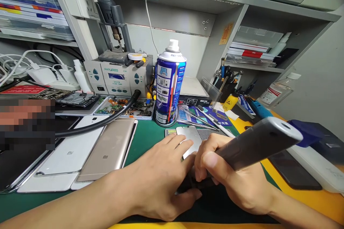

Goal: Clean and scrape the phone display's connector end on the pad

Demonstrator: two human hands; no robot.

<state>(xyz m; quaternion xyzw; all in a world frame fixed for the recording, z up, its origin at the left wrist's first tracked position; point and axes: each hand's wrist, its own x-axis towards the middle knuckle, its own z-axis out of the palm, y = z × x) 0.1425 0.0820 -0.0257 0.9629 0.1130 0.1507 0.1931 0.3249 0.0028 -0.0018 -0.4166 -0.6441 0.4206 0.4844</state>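
Note:
My right hand (233, 171) grips a thick dark grey electric screwdriver (255, 143) with a silver end cap. Its body slants up to the right, and its tip is hidden behind my fingers. My left hand (158, 171) is bent around a dark phone (201, 183) low on the green mat (145, 139), thumb on the near side and fingers on the far side. Both hands cover most of the phone, so its details cannot be made out. Just beyond the left fingertips lies a silver metal plate (192, 137), partly over a perforated grey pad (211, 134).
A blue spray can (170, 86) stands behind my hands. White and gold phones (107, 154) lie at left, crossed by a black hose (118, 116) from the grey hot-air station (115, 78). Tweezers (196, 116) and a brush (215, 120) lie behind. A black phone (292, 168) is at right.

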